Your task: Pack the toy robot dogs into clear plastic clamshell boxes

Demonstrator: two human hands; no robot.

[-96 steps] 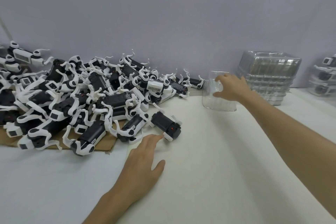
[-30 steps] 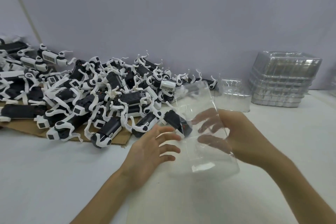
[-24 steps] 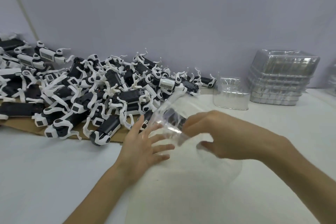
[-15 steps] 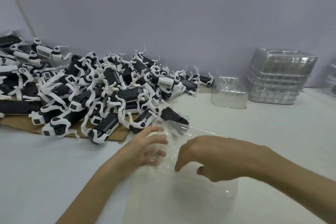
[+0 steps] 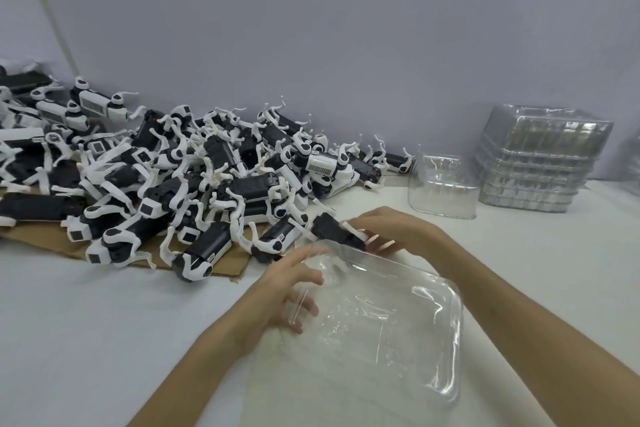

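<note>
An open clear clamshell box [image 5: 398,329] lies flat on the white table in front of me. My left hand [image 5: 287,291] rests on its left edge with the fingers spread. My right hand [image 5: 394,229] reaches over the box's far edge and closes its fingers on the rear of a black-and-white toy robot dog [image 5: 332,229], the nearest one at the pile's edge. The dog lies on the table just beyond the box. The box holds nothing.
A big pile of toy robot dogs [image 5: 207,177] covers a cardboard sheet [image 5: 228,267] on the left, up to the wall. One clear box [image 5: 443,187] stands at the back, beside a stack of clear boxes [image 5: 536,163] on the right.
Both hands brought the clear box down from the air and laid it open on the table. My right hand then left it and reached forward onto the nearest dog.
</note>
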